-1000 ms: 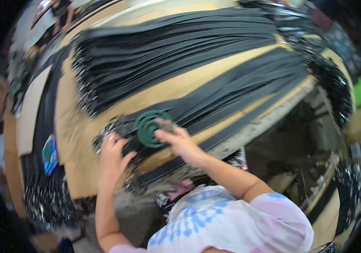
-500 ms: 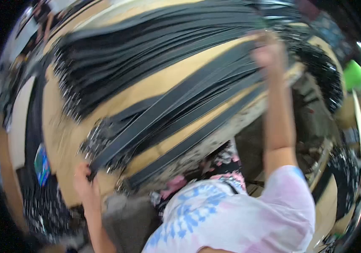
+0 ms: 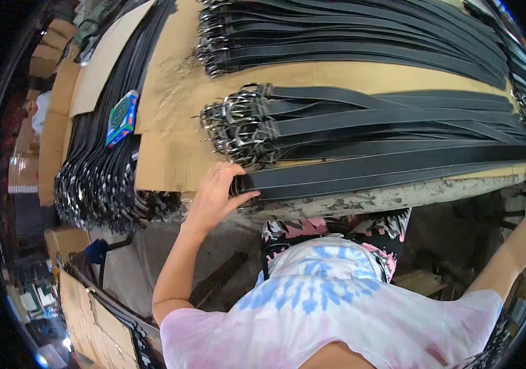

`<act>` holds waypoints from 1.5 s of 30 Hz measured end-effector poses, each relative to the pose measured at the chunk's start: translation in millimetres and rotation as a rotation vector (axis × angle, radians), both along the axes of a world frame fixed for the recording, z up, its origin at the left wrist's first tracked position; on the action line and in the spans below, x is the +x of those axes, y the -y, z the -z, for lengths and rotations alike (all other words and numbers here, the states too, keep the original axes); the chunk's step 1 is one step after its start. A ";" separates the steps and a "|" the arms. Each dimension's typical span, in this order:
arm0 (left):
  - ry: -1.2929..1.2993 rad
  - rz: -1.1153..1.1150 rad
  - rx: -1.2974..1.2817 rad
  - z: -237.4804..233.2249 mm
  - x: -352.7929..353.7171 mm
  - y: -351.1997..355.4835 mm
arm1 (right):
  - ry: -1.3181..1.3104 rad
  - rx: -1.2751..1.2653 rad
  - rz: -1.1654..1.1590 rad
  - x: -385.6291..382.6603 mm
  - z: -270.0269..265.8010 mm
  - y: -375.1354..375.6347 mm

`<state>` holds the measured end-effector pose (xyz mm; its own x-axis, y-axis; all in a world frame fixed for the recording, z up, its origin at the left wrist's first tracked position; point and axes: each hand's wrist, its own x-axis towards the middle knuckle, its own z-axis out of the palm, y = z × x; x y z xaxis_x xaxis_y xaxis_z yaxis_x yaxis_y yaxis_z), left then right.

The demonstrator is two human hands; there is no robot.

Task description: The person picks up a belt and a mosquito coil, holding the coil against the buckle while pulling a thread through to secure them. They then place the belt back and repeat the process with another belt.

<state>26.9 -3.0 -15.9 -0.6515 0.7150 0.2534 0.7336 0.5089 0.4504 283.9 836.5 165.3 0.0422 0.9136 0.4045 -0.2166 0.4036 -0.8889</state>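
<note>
My left hand [image 3: 217,192] grips the buckle end of a black leather belt [image 3: 392,169] at the front edge of the cardboard-covered table. Fingers and thumb close round that end, hiding its buckle. The belt stretches to the right along the edge, with light stitching along its sides. My right forearm [image 3: 515,246] reaches to the right border, and the hand itself is out of the picture. Just behind the held belt lies a loose bundle of black belts [image 3: 361,123], its metal buckles [image 3: 241,123] clustered at the left end.
Behind lies a larger pile of black belts [image 3: 349,31]. More belts [image 3: 121,67] hang over the table's left side, with a green and blue box [image 3: 121,119] and a cardboard strip [image 3: 112,58] on them. A cardboard sheet [image 3: 164,147] covers the table. Leaning cardboard [image 3: 97,320] stands lower left.
My view has swung, so the belts now lie nearly level. My right hand has left the picture at the right. The belt by my left hand now lies along the front edge.
</note>
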 end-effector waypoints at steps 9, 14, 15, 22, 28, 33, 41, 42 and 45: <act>0.098 -0.089 -0.073 29.9 30.8 -16.8 | 0.274 -0.365 -0.622 36.2 158.1 118.8; 0.095 -0.122 -0.036 36.0 35.1 -14.8 | 0.551 -0.556 -0.715 89.5 201.8 164.2; 0.090 -0.147 -0.036 34.6 35.8 -12.9 | 0.430 -0.537 -0.666 93.4 198.2 180.3; 0.027 -0.199 0.113 24.3 19.1 -20.2 | 0.792 -0.697 -0.612 130.6 256.0 177.8; -0.126 -0.278 0.172 -0.3 -19.2 -32.5 | 0.389 -0.560 -0.982 152.9 267.2 165.2; -0.035 -0.205 0.142 -3.0 -35.7 -39.6 | 0.200 -0.635 -0.376 166.4 293.3 166.1; -0.194 -0.059 0.027 6.8 -42.7 -58.6 | 0.275 -0.680 -0.555 142.8 289.4 192.2; -0.218 -0.056 0.017 8.7 -43.5 -59.5 | 0.159 -0.589 -0.716 139.2 293.9 191.1; -0.217 -0.083 0.061 9.1 -40.1 -67.7 | 0.080 -0.493 -0.929 89.4 275.3 221.9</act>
